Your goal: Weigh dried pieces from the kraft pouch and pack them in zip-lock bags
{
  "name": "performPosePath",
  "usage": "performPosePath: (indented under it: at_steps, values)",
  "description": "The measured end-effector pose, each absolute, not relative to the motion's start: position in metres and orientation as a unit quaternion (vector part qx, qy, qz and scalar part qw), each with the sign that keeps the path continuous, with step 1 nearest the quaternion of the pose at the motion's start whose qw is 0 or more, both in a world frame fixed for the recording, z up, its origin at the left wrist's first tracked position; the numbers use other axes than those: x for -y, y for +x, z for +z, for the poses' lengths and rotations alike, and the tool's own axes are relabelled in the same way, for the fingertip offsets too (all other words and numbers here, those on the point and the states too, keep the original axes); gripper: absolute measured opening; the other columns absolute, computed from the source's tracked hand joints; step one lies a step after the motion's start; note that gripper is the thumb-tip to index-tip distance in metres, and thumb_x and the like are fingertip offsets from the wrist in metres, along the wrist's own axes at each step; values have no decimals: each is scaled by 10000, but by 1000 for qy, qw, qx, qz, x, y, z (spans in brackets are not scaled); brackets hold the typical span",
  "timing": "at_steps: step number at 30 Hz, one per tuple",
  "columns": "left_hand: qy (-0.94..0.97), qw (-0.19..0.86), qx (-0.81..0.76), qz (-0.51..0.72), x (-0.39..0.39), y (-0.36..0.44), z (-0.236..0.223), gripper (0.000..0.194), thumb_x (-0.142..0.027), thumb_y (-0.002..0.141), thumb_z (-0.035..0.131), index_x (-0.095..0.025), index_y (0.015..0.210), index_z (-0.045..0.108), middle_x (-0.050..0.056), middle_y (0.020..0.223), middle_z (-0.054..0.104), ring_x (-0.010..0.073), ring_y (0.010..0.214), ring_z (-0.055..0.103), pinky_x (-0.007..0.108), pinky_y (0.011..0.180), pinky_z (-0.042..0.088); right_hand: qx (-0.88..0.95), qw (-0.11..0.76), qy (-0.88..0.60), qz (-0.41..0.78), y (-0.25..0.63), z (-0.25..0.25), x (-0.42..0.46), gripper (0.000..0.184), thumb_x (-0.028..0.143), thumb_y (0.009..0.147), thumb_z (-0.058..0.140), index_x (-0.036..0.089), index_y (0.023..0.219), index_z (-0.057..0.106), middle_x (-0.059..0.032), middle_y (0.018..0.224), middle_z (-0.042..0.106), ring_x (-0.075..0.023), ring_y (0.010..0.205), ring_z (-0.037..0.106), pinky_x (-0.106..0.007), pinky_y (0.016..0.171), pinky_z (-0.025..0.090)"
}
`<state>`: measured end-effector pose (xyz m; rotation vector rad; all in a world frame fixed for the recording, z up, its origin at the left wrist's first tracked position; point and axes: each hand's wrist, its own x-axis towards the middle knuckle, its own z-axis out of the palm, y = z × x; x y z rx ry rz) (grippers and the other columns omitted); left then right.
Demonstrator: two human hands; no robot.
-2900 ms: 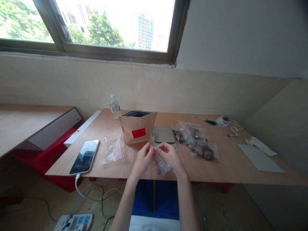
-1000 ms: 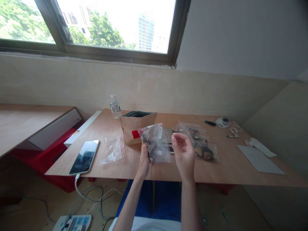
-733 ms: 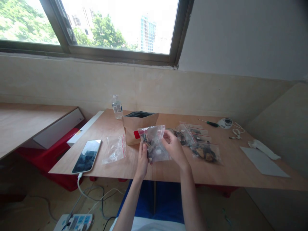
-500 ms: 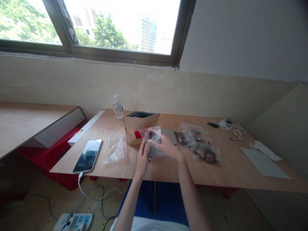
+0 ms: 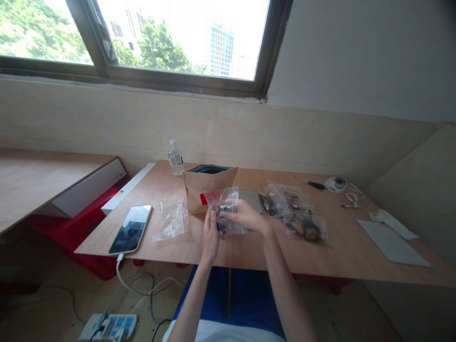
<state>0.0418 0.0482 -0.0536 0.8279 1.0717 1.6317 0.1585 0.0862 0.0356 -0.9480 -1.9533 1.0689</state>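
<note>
A clear plastic zip bag with dark contents is between my hands, above the table's front middle. My left hand is closed around the bag's left side, its thumb up. From the right, my right hand grips the bag, and its fingertips are partly hidden by the shiny plastic. What the dark contents are, I cannot make out. Just behind the bag stands a brown paper pouch with a red patch, its top gaping. A flat pale object with rounded corners lies behind my right hand.
On the left are a clear plastic bag, a phone on a white cable and a water bottle. To the right lie several filled zip bags, a green-handled screwdriver, a white dome camera and a white sheet.
My right hand has shifted slightly down along the bag, and its fingers now reach deeper around the dark contents. My left hand has barely moved.
</note>
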Motion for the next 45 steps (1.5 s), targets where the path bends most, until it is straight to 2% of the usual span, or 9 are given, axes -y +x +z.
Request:
performPosePath:
  at_steps: [5, 9, 16, 23, 26, 36, 41, 45]
  values:
    - [343, 474, -454, 672, -50, 43, -53, 476, -540, 831, 466, -188, 1123, 599, 76, 990, 674, 187, 948, 621, 267, 749, 499, 749, 360, -390, 397, 158, 39, -88, 188, 250, 726, 649, 175, 883, 721, -41, 865, 731, -215, 782, 673, -320, 731, 518]
    - [281, 502, -417, 703, -53, 47, -52, 486, -539, 846, 437, -171, 1109, 613, 87, 1037, 675, 187, 1005, 612, 299, 830, 486, 718, 407, -400, 398, 155, 40, -91, 173, 250, 708, 657, 167, 845, 720, -40, 845, 727, -193, 783, 663, -299, 723, 512]
    - [205, 568, -300, 738, -53, 53, -46, 458, -511, 854, 454, -230, 1196, 574, 59, 1233, 604, 188, 1200, 505, 327, 976, 412, 637, 502, -395, 432, 150, 48, -99, 260, 286, 654, 707, 182, 892, 721, -54, 924, 725, -193, 855, 662, -315, 785, 522]
    - [143, 571, -289, 755, -51, 54, -42, 411, -478, 864, 458, -232, 1163, 595, 45, 1277, 578, 179, 1237, 472, 317, 1002, 395, 599, 614, -340, 386, 142, 81, -132, 290, 314, 655, 724, 194, 919, 707, -29, 939, 712, -176, 877, 647, -321, 835, 515]
    - [139, 567, -292, 758, -51, 53, -42, 408, -474, 865, 454, -229, 1158, 599, 48, 1270, 583, 184, 1233, 478, 316, 1001, 396, 608, 633, -327, 349, 131, 95, -154, 313, 327, 679, 706, 191, 960, 692, -21, 924, 704, -171, 879, 640, -323, 838, 516]
    - [127, 564, -280, 767, -54, 44, -46, 394, -455, 865, 458, -215, 1130, 623, 59, 1198, 629, 182, 1194, 511, 317, 1003, 384, 738, 537, -343, 221, 108, 77, -171, 187, 216, 779, 616, 211, 949, 696, -40, 933, 668, -157, 837, 630, -276, 788, 493]
    - [112, 553, -277, 778, -55, 42, -45, 379, -457, 840, 504, -211, 1094, 642, 62, 1174, 642, 193, 1173, 527, 317, 982, 394, 784, 466, -340, 230, 116, 84, -169, 200, 187, 766, 638, 206, 959, 687, -30, 933, 689, -162, 874, 627, -281, 808, 483]
    - [124, 560, -254, 779, -53, 41, -43, 355, -446, 829, 524, -220, 1071, 652, 48, 1172, 642, 200, 1165, 530, 320, 959, 408, 807, 434, -331, 226, 122, 91, -165, 337, 216, 776, 644, 216, 1112, 627, -27, 940, 678, -149, 836, 623, -281, 788, 492]
